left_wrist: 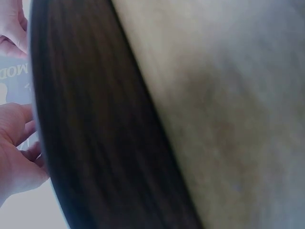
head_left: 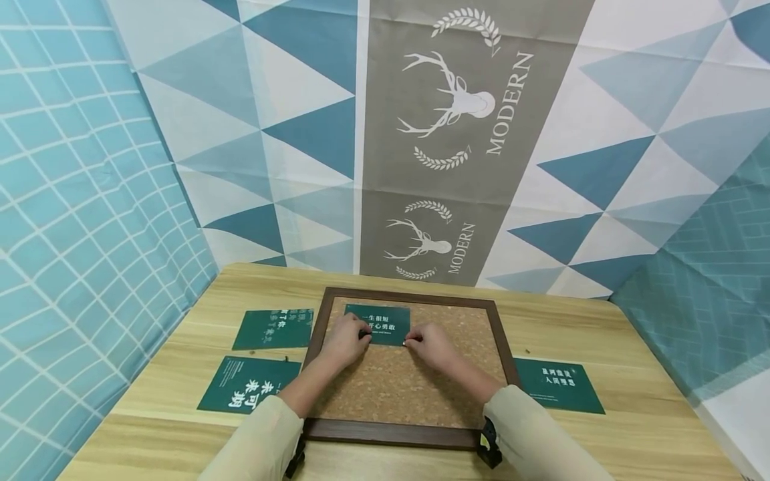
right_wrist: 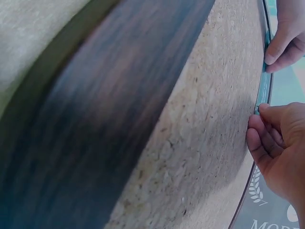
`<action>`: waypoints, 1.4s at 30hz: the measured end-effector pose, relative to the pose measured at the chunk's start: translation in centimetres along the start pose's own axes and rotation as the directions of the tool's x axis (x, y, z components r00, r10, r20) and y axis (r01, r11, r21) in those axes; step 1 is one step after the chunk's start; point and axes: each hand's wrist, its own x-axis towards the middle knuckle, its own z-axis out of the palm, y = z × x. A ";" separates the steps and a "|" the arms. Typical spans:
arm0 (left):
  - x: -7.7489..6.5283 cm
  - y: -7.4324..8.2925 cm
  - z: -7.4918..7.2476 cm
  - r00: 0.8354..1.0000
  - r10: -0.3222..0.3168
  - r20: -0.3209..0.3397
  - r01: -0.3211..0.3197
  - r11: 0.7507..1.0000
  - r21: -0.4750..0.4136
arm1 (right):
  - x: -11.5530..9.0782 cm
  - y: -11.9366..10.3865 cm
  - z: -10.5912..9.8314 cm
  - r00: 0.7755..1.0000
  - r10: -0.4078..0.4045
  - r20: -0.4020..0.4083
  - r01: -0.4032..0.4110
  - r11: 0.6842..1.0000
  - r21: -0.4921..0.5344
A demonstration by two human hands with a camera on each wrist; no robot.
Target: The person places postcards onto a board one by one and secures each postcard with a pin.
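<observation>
A dark green card (head_left: 385, 319) with white lettering lies near the top left of a cork board (head_left: 415, 394) in a dark brown wooden frame. My left hand (head_left: 347, 339) rests on the card's left part, thumb and forefinger apart at its lower edge. At the card's lower right corner, my right hand (head_left: 432, 342) pinches a tiny pin between thumb and forefinger; the fingertips mostly hide it. In the right wrist view the right hand (right_wrist: 281, 143) is close over the cork. The frame partly covers the left hand (left_wrist: 19, 148) in the left wrist view.
Two more green cards, an upper one (head_left: 273, 329) and a lower one (head_left: 231, 384), lie left of the board on the wooden table (head_left: 150, 414). Another green card (head_left: 562, 386) lies partly behind the right forearm. A patterned cloth (head_left: 301, 133) hangs behind the table.
</observation>
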 end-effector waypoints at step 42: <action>-0.2 0.4 0.1 0.999 -0.033 0.024 0.033 0.999 0.006 | 0.2 -1.3 0.0 0.999 0.037 0.006 -0.035 0.980 -0.196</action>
